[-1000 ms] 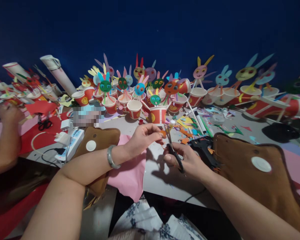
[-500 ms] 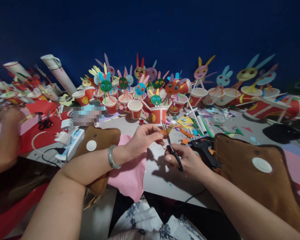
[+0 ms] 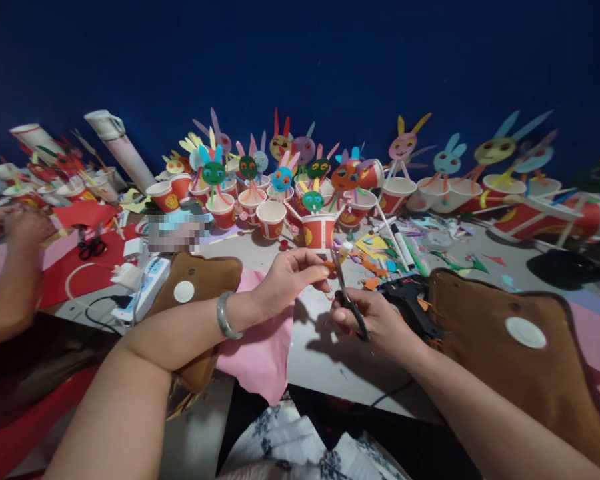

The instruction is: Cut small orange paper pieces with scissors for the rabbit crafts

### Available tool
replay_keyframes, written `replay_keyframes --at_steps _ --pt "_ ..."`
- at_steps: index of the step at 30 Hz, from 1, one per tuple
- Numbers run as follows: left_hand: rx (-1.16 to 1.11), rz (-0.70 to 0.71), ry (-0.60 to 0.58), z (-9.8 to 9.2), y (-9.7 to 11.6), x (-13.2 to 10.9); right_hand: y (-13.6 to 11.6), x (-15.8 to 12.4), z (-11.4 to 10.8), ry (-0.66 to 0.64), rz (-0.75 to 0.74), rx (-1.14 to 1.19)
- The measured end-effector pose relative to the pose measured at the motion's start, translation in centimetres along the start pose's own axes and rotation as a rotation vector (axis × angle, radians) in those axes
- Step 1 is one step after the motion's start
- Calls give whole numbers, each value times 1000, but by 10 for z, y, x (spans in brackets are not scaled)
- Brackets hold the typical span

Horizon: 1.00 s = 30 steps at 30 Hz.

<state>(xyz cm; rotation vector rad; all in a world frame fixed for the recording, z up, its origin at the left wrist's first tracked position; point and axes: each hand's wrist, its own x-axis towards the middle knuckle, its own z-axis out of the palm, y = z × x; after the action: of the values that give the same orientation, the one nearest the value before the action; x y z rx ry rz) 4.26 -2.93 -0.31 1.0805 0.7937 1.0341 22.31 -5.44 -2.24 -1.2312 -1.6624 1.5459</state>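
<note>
Between thumb and fingers, my left hand (image 3: 296, 277) pinches a small orange paper piece (image 3: 329, 265). My right hand (image 3: 367, 313) is closed on the black handles of a pair of scissors (image 3: 351, 305). The blades point up and away, close beside the orange piece. Just beyond my hands stands a red and white paper cup (image 3: 318, 231) with a small green rabbit face on it. A pink paper sheet (image 3: 263, 347) lies under my left wrist, at the table's front edge.
Cups with paper rabbits (image 3: 220, 207) line the back. A black glue gun (image 3: 411, 307) and a brown pouch (image 3: 515, 347) lie right, another brown pouch (image 3: 200, 280) left, beside a power strip (image 3: 147, 290). Markers (image 3: 403, 245) and scraps lie behind. Another person's hands (image 3: 23, 230) are far left.
The scissors have shifted slightly against the orange piece, and their blades look closer together. My left hand has hardly moved. The view has shifted very slightly.
</note>
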Motion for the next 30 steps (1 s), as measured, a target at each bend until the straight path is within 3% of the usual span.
replay_keyframes --at_steps 14,22,30 --pt "-8 -2 7 1 2 0 -3 -1 0 47 0 -32" --pt "-13 -17 72 2 2 2 9 0 0 -38 -52 -10" --pt "16 -8 43 0 1 0 12 1 -1 -48 -55 -19"
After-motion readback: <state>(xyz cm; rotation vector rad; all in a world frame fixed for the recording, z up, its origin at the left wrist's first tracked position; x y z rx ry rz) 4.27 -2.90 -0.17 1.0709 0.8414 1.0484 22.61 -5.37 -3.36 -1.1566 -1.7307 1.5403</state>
